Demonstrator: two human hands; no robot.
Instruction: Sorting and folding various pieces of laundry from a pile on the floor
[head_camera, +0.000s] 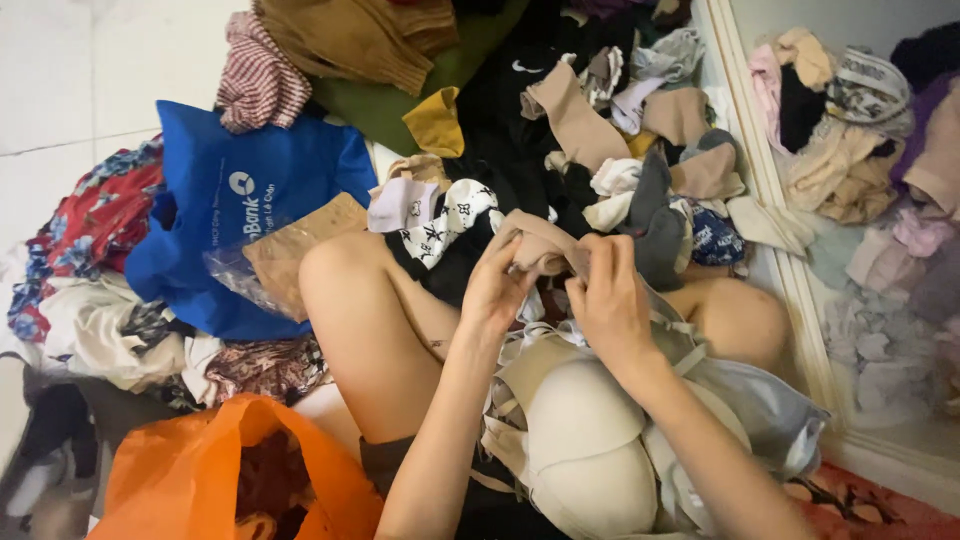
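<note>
My left hand (497, 285) and my right hand (607, 298) together pinch a small beige piece of cloth (545, 243), held just above my lap. Under my forearms lie cream padded bras (585, 440) and a clear plastic bag (760, 405). A heap of socks and small garments (600, 150) in black, beige, grey and white spreads right beyond the hands. My bare knees (345, 275) flank the pile.
A blue bag (235, 210) lies at the left over floral clothes (90, 225). An orange plastic bag (190, 475) sits at the lower left. A mirror (870, 200) with a pale frame stands at the right, reflecting clothes. Brown and striped garments (300, 50) lie at the top.
</note>
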